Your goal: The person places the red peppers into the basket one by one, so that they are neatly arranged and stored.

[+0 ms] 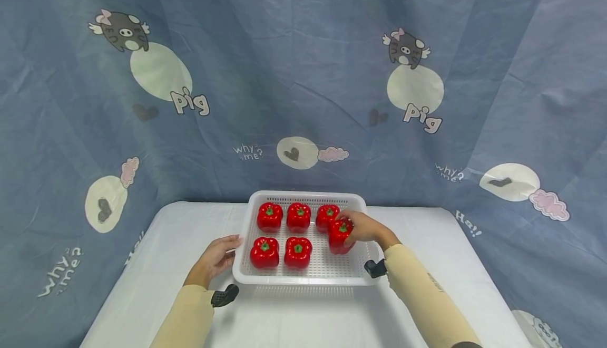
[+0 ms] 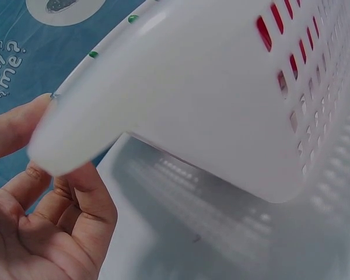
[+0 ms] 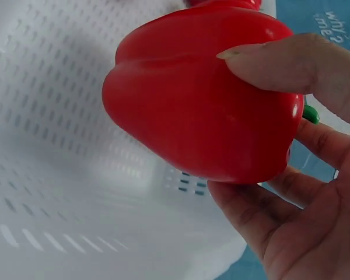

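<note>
My right hand (image 1: 364, 228) grips a red bell pepper (image 1: 338, 237) over the right part of a white perforated basket (image 1: 308, 280). In the right wrist view, the thumb presses one side of this pepper (image 3: 192, 99), the fingers are around the other, and its green stem shows by the palm. My left hand (image 1: 218, 256) holds the basket's left rim. The left wrist view shows the thumb above the rim (image 2: 64, 140) and curled fingers below it. Inside the basket sit several more red peppers (image 1: 298, 253), stems up, in two rows.
The basket stands on a white table (image 1: 294, 316). Behind the table hangs a blue curtain (image 1: 294, 100) printed with pigs and words. A black wrist strap piece (image 1: 225, 296) shows at the left sleeve, another (image 1: 375, 269) by the right sleeve, near the basket's rim.
</note>
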`<state>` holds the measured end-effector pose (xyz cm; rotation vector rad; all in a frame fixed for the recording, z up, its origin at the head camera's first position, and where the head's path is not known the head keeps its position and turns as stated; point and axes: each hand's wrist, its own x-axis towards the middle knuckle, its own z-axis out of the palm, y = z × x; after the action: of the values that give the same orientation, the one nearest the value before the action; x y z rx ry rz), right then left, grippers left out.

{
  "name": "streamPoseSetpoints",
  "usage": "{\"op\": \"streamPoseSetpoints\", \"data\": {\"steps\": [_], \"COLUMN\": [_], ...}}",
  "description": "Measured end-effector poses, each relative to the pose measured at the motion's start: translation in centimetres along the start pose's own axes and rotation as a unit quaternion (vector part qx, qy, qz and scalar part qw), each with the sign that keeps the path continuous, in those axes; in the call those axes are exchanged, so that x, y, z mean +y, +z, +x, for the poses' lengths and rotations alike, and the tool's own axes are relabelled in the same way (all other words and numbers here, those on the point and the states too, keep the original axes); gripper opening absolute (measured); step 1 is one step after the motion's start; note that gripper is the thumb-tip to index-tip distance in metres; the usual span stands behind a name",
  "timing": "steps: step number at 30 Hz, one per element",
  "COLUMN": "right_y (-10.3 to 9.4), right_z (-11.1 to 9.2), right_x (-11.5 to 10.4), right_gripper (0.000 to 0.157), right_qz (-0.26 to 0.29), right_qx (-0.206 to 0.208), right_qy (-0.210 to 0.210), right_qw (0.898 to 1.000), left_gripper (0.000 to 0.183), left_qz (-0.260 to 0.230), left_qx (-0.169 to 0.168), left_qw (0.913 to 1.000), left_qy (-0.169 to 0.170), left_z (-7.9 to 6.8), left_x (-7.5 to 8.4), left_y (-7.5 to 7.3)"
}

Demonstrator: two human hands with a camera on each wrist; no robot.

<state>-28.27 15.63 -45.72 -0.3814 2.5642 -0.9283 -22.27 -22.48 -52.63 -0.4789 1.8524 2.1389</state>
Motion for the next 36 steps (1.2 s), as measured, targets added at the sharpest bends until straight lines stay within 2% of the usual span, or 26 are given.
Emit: {"op": "streamPoseSetpoints", "data": {"steps": [7, 16, 24, 36], "right_y": [0.6, 1.3, 2.0, 2.7], "right_z": [0.1, 0.5, 1.1, 1.0], "right_x": [-0.3, -0.2, -0.1, -0.3], "right_gripper": [0.067, 0.063, 0.059, 0.059], "right_qz": [-0.001, -0.001, -0.029, -0.057], "right_qx": [-0.009, -0.019, -0.035, -0.032], "right_qy": [0.003, 0.017, 0.028, 0.020], "right_qw": [1.000, 1.000, 0.999, 0.998], "left_gripper": [0.054, 0.054, 0.053, 0.053], "left_qz": [0.001, 0.005, 0.003, 0.005], "left_qx": [-0.009, -0.003, -0.001, -0.002], "left_qw": [1.0000, 1.0000, 1.0000, 1.0000], "left_qy": [0.002, 0.000, -0.001, -0.001], "left_z": [0.0, -0.1, -0.2, -0.2], "left_x": [0.0, -0.1, -0.1, 0.1], "left_y": [-0.1, -0.1, -0.1, 0.0]}}
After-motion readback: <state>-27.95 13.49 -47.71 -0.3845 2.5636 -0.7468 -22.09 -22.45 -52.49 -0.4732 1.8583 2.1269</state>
